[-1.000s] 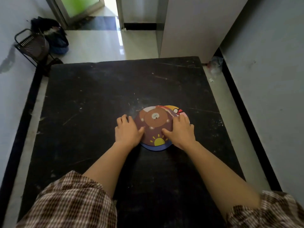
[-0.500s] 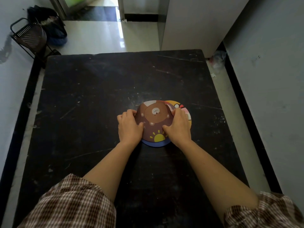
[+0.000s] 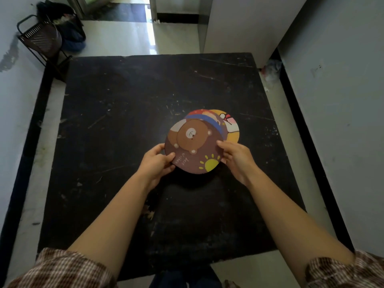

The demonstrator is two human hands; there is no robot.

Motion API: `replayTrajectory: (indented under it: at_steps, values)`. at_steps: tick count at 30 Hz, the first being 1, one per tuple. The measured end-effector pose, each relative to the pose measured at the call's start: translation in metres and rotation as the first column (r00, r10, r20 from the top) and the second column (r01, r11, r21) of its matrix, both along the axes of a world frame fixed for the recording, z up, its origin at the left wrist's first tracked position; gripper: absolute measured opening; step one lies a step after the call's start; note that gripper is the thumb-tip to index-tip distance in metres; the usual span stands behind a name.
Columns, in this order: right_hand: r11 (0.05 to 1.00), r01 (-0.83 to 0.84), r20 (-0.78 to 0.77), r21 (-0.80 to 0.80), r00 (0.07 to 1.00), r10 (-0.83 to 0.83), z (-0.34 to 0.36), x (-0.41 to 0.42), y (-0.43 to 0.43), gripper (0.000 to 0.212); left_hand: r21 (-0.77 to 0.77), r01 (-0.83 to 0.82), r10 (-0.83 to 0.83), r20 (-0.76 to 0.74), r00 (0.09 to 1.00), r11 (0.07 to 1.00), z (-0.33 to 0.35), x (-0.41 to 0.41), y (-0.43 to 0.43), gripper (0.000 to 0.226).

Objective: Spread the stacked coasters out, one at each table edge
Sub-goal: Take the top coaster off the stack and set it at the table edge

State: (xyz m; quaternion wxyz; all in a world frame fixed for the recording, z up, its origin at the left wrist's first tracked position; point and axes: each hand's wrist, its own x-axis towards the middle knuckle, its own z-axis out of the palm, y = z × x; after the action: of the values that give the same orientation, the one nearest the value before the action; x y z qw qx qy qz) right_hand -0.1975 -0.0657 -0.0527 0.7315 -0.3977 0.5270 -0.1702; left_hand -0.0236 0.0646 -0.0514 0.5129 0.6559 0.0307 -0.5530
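A stack of round cartoon coasters is lifted and tilted above the middle of the black table (image 3: 116, 113). The top one is the brown bear coaster (image 3: 194, 147) with a yellow sun. Behind it peek a blue-rimmed coaster (image 3: 209, 119) and a yellow coaster (image 3: 232, 129); I cannot tell whether the yellow one still lies on the table. My left hand (image 3: 156, 163) pinches the stack's left edge, thumb on top. My right hand (image 3: 235, 157) grips its right edge.
A dark wire rack (image 3: 41, 38) with a dark bag stands at the table's far left corner. A white cabinet (image 3: 239, 23) rises behind the far right corner. Grey walls run close along both sides, and a crumpled plastic scrap (image 3: 271, 69) lies on the floor.
Both hands went from pressing the stack's sides on the table to gripping it and raising it, tilted towards me. The coasters underneath have fanned out at the back.
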Motion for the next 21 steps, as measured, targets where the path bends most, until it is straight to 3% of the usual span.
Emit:
replayTrajectory:
  at_steps: [2,5,8,14,18,21]
  values:
    - [0.989,-0.141,-0.021,0.035,0.99,0.142,-0.004,-0.015,0.02,0.029,-0.007,-0.053,0.052,-0.059,0.997,0.999,-0.005,-0.015,0.019,0.03]
    - [0.953,-0.301,-0.103,0.032,0.948,0.302,-0.009,-0.029,0.045,0.045,0.013,-0.021,0.021,-0.031,0.999,1.0,-0.013,-0.042,0.046,0.036]
    - [0.929,-0.369,-0.153,-0.029,0.92,0.361,-0.008,-0.039,0.058,0.039,0.035,0.046,-0.044,-0.037,0.998,0.998,-0.021,-0.062,0.074,0.049]
    - [0.826,-0.563,-0.146,-0.009,0.818,0.556,-0.001,-0.071,0.058,0.032,0.034,-0.015,0.017,-0.043,0.999,0.999,-0.026,-0.077,0.106,0.03]
    - [0.647,-0.763,-0.318,-0.009,0.615,0.721,0.0,-0.081,0.063,0.031,0.098,0.115,-0.127,0.12,0.985,0.988,-0.029,-0.091,0.117,0.029]
    - [0.688,-0.723,-0.392,-0.059,0.651,0.65,-0.002,-0.079,0.07,0.025,0.172,0.077,-0.117,0.234,0.965,0.982,-0.032,-0.104,0.124,0.012]
